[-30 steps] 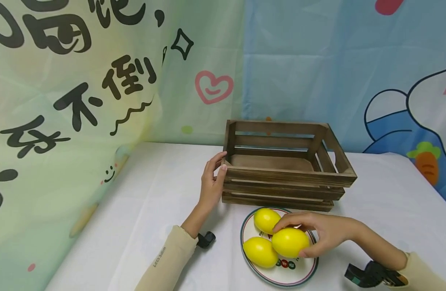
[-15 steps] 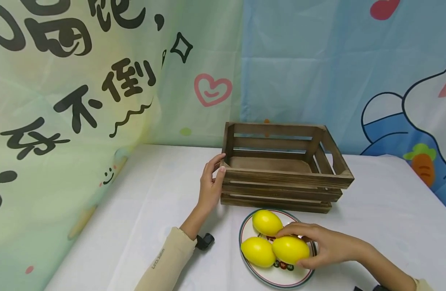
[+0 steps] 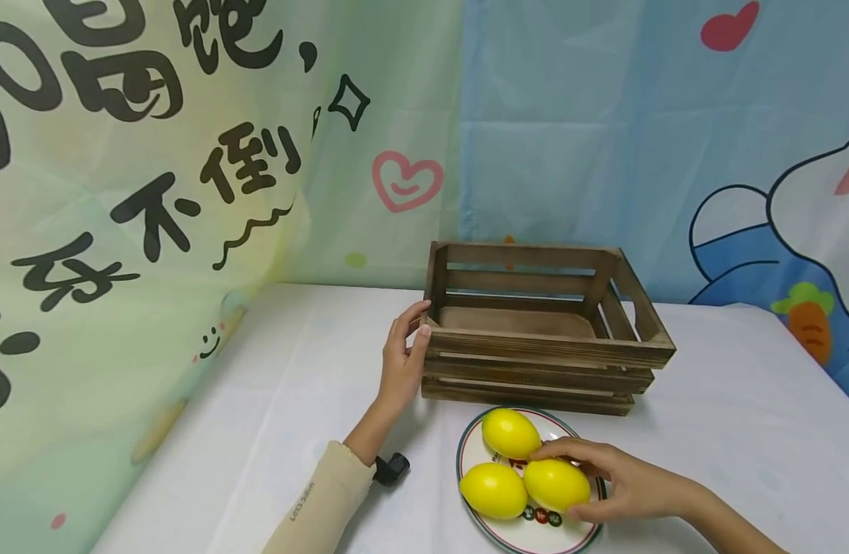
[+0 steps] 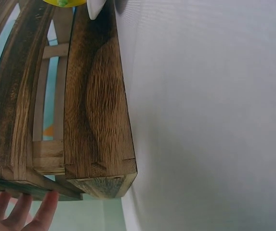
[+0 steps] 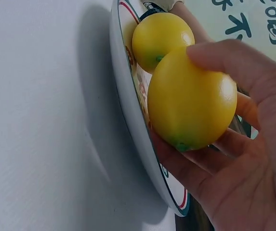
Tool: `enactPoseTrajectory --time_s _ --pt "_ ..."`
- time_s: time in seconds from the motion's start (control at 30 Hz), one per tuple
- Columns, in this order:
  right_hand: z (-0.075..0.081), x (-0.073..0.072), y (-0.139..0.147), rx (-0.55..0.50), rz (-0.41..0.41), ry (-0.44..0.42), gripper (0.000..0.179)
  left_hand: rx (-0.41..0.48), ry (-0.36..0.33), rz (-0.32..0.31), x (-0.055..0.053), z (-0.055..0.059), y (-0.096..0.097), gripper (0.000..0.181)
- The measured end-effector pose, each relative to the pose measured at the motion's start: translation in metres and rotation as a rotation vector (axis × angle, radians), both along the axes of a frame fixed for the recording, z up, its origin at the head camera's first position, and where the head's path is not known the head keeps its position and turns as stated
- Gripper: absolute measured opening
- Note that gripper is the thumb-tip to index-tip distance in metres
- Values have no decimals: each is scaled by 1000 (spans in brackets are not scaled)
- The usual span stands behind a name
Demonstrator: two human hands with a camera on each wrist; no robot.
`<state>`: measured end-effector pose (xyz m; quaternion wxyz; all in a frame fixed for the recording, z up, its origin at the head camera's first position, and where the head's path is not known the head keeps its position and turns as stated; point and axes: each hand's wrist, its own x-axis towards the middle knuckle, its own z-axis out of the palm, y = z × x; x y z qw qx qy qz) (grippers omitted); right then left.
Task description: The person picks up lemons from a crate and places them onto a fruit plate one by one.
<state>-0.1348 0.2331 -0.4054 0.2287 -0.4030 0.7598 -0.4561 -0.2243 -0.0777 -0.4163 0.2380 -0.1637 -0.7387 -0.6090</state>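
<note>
Three yellow lemons sit close together on a round white plate (image 3: 490, 532) with coloured rim rings. My right hand (image 3: 621, 481) holds the right-hand lemon (image 3: 557, 485); in the right wrist view its thumb lies on that lemon (image 5: 190, 101) and the fingers are around its far side. Near the fingertips is the back lemon (image 3: 511, 433), and the left lemon (image 3: 494, 490) lies to the left. My left hand (image 3: 402, 362) touches the left end of a brown slatted wooden crate (image 3: 535, 373), its fingertips (image 4: 46, 207) extended against the end boards in the left wrist view.
The crate stands right behind the plate, its bare floor visible through the top. White cloth (image 3: 314, 400) covers the table. A printed fabric backdrop (image 3: 549, 154) hangs along the back and left side.
My right hand has lowered the lemon onto the plate, slightly right of where it was, and still holds it. The left hand stays at the crate. The head view has tilted a little upward.
</note>
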Motion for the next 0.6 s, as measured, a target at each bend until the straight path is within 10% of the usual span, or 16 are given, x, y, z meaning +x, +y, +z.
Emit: enactPoseTrajectory --time_s 0.27,0.6 --pt "4 3 -2 87 -53 72 54 2 -5 -1 21 35 1 38" --pt "18 5 9 15 -91 111 42 -5 -17 4 -2 0 -5 42"
